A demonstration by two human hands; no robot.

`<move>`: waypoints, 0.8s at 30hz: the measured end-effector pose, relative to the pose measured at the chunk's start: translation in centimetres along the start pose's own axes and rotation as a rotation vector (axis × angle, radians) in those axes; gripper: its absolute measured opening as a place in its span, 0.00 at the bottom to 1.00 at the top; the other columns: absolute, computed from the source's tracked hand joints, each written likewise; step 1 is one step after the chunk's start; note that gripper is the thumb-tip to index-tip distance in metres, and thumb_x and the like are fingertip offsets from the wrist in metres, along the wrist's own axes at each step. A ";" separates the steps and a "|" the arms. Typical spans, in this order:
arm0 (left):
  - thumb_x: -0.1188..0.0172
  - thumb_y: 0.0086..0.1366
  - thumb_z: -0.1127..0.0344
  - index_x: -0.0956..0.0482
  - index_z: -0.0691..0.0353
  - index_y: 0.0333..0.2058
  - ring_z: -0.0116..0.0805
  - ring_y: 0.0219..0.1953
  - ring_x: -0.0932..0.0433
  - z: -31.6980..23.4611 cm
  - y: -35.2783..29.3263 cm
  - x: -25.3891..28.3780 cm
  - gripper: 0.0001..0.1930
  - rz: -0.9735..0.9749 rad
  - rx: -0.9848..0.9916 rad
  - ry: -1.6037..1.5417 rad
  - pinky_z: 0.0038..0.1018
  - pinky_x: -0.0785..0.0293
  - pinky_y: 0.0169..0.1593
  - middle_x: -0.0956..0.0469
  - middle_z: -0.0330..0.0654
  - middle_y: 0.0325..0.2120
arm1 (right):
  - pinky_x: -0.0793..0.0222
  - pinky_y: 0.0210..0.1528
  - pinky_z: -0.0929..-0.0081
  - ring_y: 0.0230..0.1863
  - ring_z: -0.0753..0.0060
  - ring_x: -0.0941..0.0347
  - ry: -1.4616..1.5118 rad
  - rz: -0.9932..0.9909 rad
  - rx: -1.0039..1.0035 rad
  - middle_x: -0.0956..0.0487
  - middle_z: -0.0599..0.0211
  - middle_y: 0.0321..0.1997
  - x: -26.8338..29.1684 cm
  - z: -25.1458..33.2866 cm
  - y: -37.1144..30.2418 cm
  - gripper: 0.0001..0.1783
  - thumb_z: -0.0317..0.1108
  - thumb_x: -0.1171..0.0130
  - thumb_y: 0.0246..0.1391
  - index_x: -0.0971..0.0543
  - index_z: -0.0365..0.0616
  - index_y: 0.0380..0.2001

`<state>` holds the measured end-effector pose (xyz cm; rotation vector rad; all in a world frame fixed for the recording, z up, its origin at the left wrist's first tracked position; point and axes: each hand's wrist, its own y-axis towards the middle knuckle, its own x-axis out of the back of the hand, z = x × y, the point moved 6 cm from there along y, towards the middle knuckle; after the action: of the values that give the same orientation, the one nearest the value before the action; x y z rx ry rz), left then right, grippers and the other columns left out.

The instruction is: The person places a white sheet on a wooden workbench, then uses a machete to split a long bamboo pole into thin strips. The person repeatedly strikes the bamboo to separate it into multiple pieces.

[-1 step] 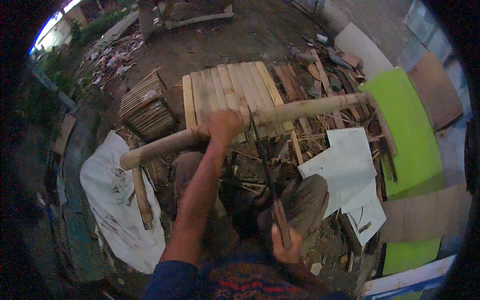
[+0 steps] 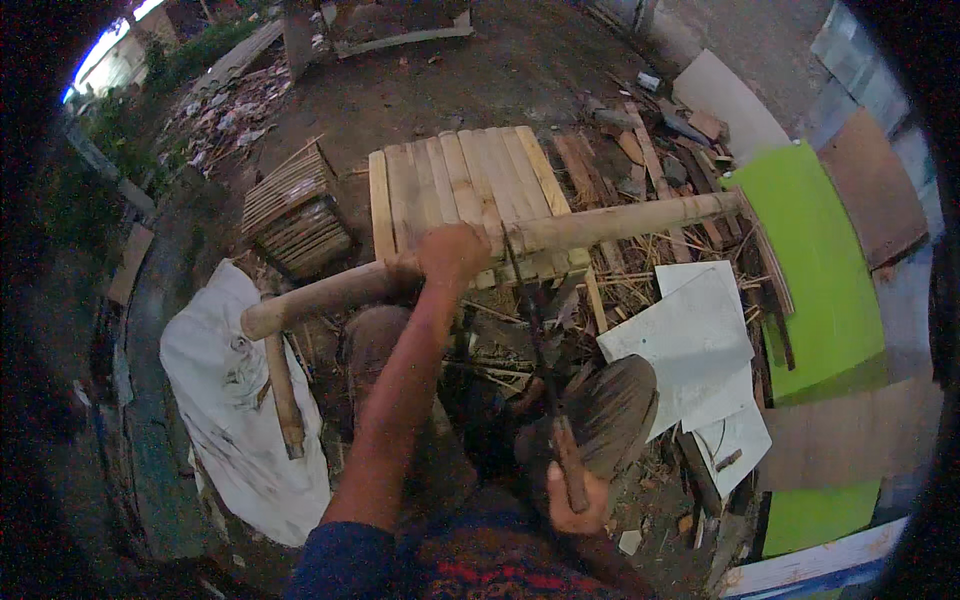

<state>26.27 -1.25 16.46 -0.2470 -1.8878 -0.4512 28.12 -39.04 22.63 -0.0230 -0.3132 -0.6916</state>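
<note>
A long bamboo pole [image 2: 620, 222] lies across in front of me, rising from lower left to upper right. My left hand [image 2: 455, 250] is closed over its middle. Just right of that hand, a saw [image 2: 535, 335] with a narrow dark blade and a straight wooden handle meets the pole with its far end. Its teeth are too dark to make out. Close to my body, my right hand [image 2: 578, 502] is wrapped round the handle. Beneath and beyond the pole stands a low bench of pale bamboo slats [image 2: 460, 180].
A slatted crate [image 2: 297, 215] stands left of the bench. White sacking [image 2: 225, 370] lies at left under a short bamboo piece [image 2: 283, 395]. At right are white sheets [image 2: 690, 340], a bright green panel [image 2: 815, 260], and wood scraps [image 2: 660, 160]. My knees [image 2: 610, 410] are below the pole.
The saw and my right hand have come slightly back toward my body. My left hand keeps its place on the bamboo pole.
</note>
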 end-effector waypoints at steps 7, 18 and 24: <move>0.53 0.63 0.53 0.15 0.66 0.24 0.58 0.28 0.18 0.1 1.5 -1.3 0.24 -0.125 -0.051 0.029 0.48 0.22 0.38 0.19 0.57 0.23 | 0.39 0.25 0.73 0.21 0.78 0.36 0.008 0.013 0.075 0.28 0.70 0.18 -7.5 -2.1 14.9 0.18 0.42 0.44 0.64 0.24 0.36 0.27; 0.52 0.63 0.52 0.15 0.66 0.24 0.57 0.29 0.18 -0.4 0.4 -0.3 0.24 -0.036 0.002 -0.005 0.48 0.23 0.41 0.18 0.57 0.24 | 0.34 0.27 0.74 0.24 0.78 0.30 -0.301 -0.086 0.332 0.24 0.71 0.24 -0.1 -4.6 -1.0 0.10 0.32 0.42 0.61 0.18 0.36 0.39; 0.51 0.63 0.53 0.16 0.68 0.26 0.58 0.29 0.18 0.9 1.2 -1.9 0.24 -0.117 -0.005 -0.024 0.50 0.24 0.42 0.18 0.58 0.25 | 0.40 0.27 0.76 0.24 0.82 0.37 -0.009 0.010 0.111 0.31 0.76 0.20 -8.1 -5.4 18.2 0.14 0.39 0.42 0.63 0.24 0.38 0.31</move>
<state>26.64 0.26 14.66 -0.1465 -1.9312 -0.5336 35.19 -20.60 16.61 0.0784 -0.3598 -0.6638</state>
